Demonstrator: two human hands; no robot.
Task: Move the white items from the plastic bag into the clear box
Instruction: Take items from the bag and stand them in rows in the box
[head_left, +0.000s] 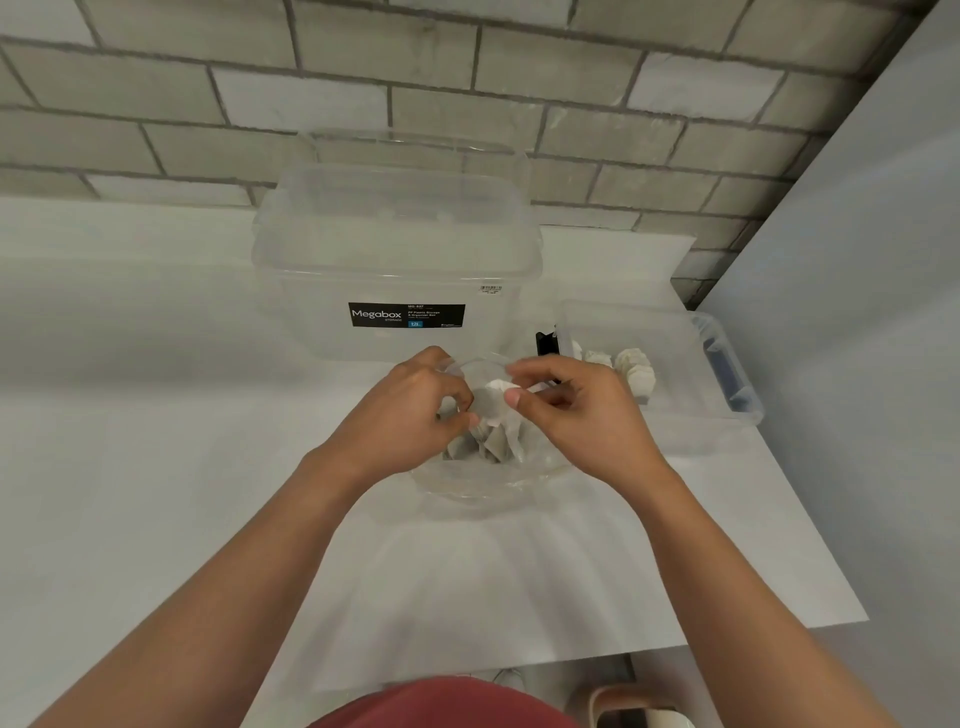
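Observation:
A clear plastic bag (483, 478) lies on the white table in front of me, with several white and grey flat items (493, 441) inside it. My left hand (410, 415) grips the bag's left edge at its mouth. My right hand (576, 410) pinches a white item (498, 397) at the bag's opening, between thumb and fingers. To the right stands a low clear box (675, 332) that holds several white items (631, 369).
A tall clear Megabox storage box (395, 260) with a lid stands just behind my hands. A brick wall runs along the back, and a plain wall closes the right side. The table's front edge (571, 660) lies near my body.

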